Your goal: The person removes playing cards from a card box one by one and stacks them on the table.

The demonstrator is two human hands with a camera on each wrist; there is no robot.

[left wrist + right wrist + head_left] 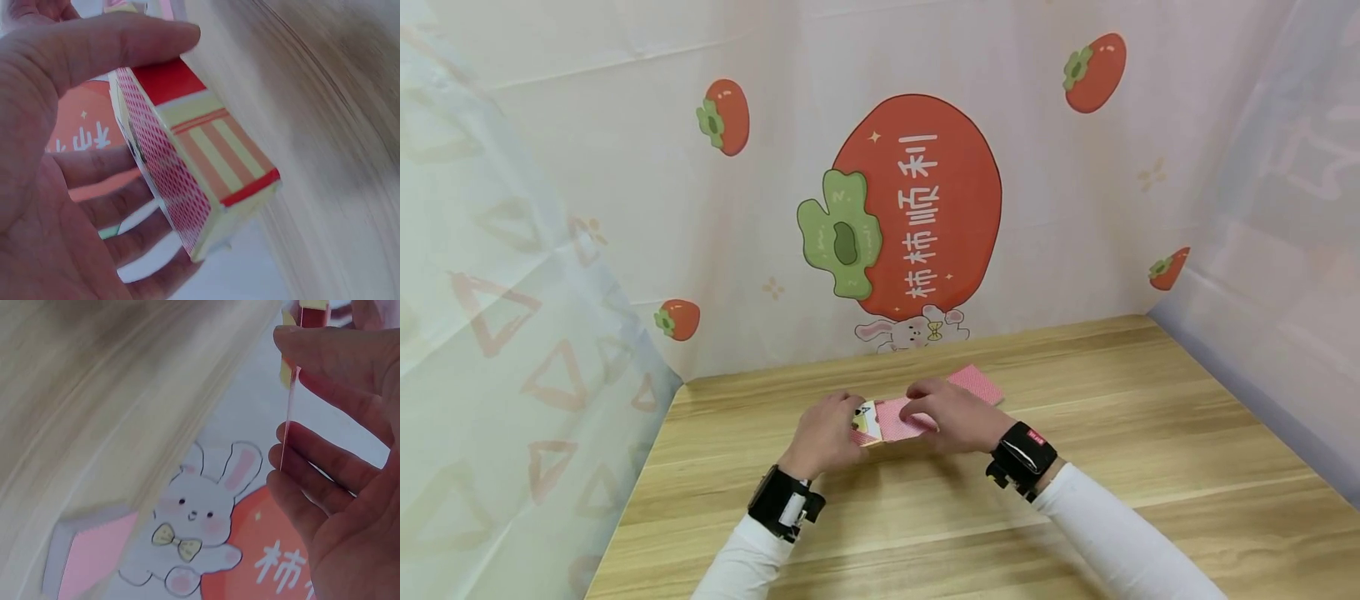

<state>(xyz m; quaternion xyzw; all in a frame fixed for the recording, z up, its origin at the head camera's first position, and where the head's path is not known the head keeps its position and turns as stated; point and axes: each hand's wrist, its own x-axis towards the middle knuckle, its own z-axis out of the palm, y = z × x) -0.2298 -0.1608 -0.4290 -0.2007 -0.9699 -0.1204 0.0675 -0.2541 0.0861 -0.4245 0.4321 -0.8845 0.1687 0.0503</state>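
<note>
My left hand (826,433) grips a playing card box (206,150), thumb on its narrow striped side and fingers along the opposite side. The box is red-and-white patterned with a printed ace on it, tilted in the air over the table. At its right end, my right hand (958,417) pinches a thin pink-backed playing card (289,419) between thumb and fingers. In the head view this card (895,417) meets the box's end. A stack of pink-backed cards (976,383) lies on the table just behind my right hand.
The wood-grain table (1075,467) runs back to a white cloth backdrop (760,208) printed with persimmons and a rabbit (194,519). Cloth also hangs along the left and right sides. A black camera strap (1022,458) is on each wrist.
</note>
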